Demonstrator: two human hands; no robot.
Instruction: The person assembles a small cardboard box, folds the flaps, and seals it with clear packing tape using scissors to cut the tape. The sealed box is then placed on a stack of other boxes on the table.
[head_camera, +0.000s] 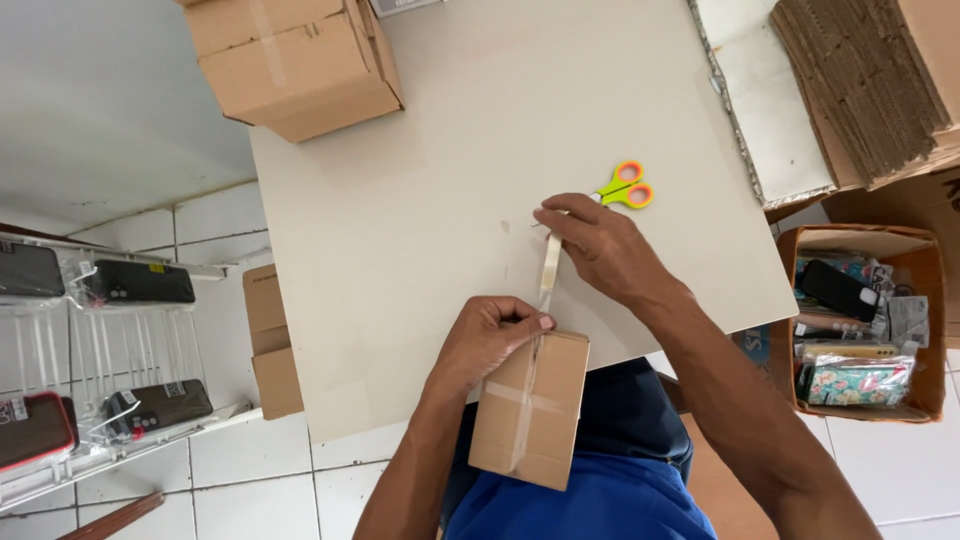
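A small cardboard box (530, 410) crossed with clear tape rests against the near edge of the white table (420, 200), over my lap. My left hand (488, 340) grips its top end, thumb pressing where a strip of clear tape (549, 268) leaves the box. My right hand (600, 245) pinches the far end of that strip and holds it stretched upward above the table. Scissors with orange and green handles (627, 188) lie on the table just beyond my right hand, partly hidden by it.
A larger closed carton (295, 60) sits at the table's far left corner. Flattened cardboard sheets (865, 85) are stacked at the upper right. An open carton of phone cases (860, 320) stands on the tiled floor at right. A white wire rack with phone cases (100, 350) stands left.
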